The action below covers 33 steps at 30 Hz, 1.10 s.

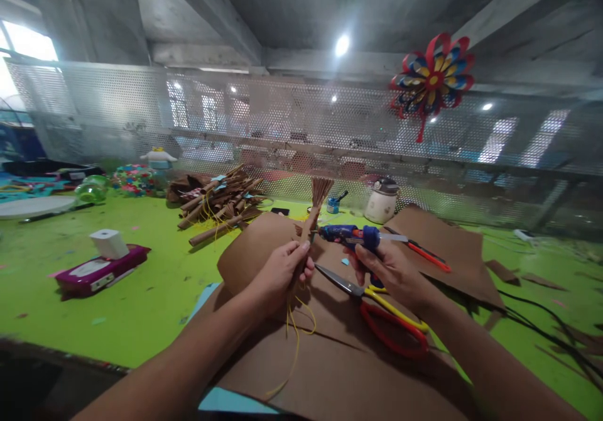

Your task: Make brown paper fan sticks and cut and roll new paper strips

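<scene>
My left hand (pixel 288 271) is closed around a small brown paper broom (pixel 318 200), held upright with its fringed end on top. Yellow string (pixel 296 345) trails down below that hand. In my right hand (pixel 384 267) is a blue glue gun (pixel 351 235), its nozzle pointing left and close to the broom's stem; whether it touches I cannot tell. A clear glue stick (pixel 394 237) sticks out of its back end. Beneath my right hand lie scissors (pixel 346 281) with red and yellow handles, resting on brown paper sheets (pixel 339 374).
A pile of rolled brown paper (pixel 221 204) lies at the back left. A purple power strip (pixel 101 273) with a white plug is on the left. A red cutter (pixel 428 256) rests on brown paper at right, near a white jar (pixel 381 202) and black cables (pixel 541 317).
</scene>
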### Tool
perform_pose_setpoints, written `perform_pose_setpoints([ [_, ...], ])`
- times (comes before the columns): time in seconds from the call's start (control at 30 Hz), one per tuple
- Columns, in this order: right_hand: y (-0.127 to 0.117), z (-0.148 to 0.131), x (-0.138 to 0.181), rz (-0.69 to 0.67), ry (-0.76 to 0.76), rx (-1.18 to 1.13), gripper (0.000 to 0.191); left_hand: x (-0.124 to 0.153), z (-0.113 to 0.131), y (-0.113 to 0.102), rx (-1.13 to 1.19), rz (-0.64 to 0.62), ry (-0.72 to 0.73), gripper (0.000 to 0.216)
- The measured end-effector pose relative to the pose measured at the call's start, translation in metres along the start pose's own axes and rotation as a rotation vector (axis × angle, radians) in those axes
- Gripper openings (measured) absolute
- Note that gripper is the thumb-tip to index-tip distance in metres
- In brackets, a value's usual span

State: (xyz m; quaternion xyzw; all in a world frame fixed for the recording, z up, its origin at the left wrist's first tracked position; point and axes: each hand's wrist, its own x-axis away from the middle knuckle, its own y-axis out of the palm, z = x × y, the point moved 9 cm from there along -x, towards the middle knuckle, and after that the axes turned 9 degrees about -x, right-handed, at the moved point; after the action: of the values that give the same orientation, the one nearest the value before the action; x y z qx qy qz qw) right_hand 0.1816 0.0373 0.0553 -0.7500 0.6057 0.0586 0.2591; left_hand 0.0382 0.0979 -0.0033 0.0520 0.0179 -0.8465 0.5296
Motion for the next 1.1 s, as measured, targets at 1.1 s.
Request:
perform_pose_setpoints([
  [1.1,0.0040,0.0064,0.0039,-0.005,0.027,-0.017,0.039,0.0024,0.0070,0.0005,0.012,0.009,0.012,0.029],
])
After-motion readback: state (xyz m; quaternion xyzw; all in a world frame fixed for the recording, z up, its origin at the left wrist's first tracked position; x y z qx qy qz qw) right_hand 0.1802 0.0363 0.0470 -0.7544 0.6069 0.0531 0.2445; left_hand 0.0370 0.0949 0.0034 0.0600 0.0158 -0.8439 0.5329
